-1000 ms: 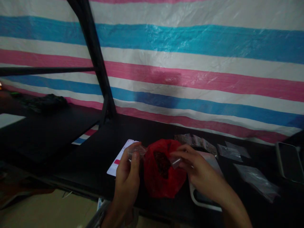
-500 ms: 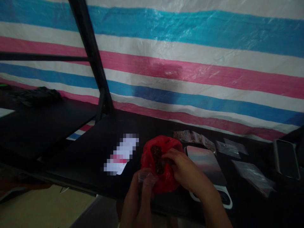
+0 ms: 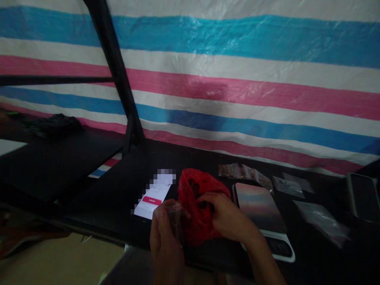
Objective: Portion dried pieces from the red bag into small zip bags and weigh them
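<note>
Left hand pinches small clear plastic pouch; right hand fingers closed inside crumpled red plastic bag. Both likely light, limp, slippery; grip at rims.

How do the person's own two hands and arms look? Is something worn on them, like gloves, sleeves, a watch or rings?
Both are bare. The left hand wears no glove, and its wrist shows no sleeve or watch. The right hand is also ungloved, and the right forearm is uncovered to the picture's edge. No rings show on the fingers, though the dim light makes small details hard to tell.
</note>
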A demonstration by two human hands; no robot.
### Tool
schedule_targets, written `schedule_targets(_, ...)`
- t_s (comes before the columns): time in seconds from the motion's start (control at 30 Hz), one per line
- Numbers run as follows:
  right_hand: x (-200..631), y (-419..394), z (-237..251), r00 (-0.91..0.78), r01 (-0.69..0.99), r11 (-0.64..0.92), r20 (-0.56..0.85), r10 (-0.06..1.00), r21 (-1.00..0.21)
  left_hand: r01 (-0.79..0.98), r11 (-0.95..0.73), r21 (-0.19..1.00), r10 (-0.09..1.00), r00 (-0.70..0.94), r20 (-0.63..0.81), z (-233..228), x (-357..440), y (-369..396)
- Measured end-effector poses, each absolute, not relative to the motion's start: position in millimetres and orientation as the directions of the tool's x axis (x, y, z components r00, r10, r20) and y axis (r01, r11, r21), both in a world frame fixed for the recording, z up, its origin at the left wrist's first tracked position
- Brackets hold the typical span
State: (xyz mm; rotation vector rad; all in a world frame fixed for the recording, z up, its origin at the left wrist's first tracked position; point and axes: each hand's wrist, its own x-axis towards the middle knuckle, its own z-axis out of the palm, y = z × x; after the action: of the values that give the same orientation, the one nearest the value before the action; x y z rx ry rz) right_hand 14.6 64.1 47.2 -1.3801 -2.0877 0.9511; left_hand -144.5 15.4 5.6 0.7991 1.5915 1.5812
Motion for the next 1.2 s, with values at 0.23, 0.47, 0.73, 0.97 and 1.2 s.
schedule_targets(0.23,16,65,45,-0.336,0.509,0.191,0.011,0.942,-0.840,-0.300,-0.051,0.952,0.758,-0.633,-0.159,10,-117,29)
schedule_targets(0.47,28,70,33,-0.342,0.289,0.122,0.016,0.939,-0.949,-0.360,-0.142,0.922,0.795,-0.597,-0.111,8,-103,40)
schedule_targets(0.73,48,71,45,-0.159,0.087,0.080,0.065,0.985,-0.993,0.175,-0.354,0.919,0.814,-0.426,0.395,23,-125,45)
schedule_targets(0.97,45,63,67,-0.141,0.013,0.114,0.111,0.984,-0.993,0.236,-0.312,0.920,0.938,-0.079,0.338,21,-149,66)
schedule_targets(1.2,40,50,81,-0.170,0.365,0.300,0.254,0.952,-0.881,0.204,-0.246,0.947,0.969,0.053,0.240,13,-146,67)
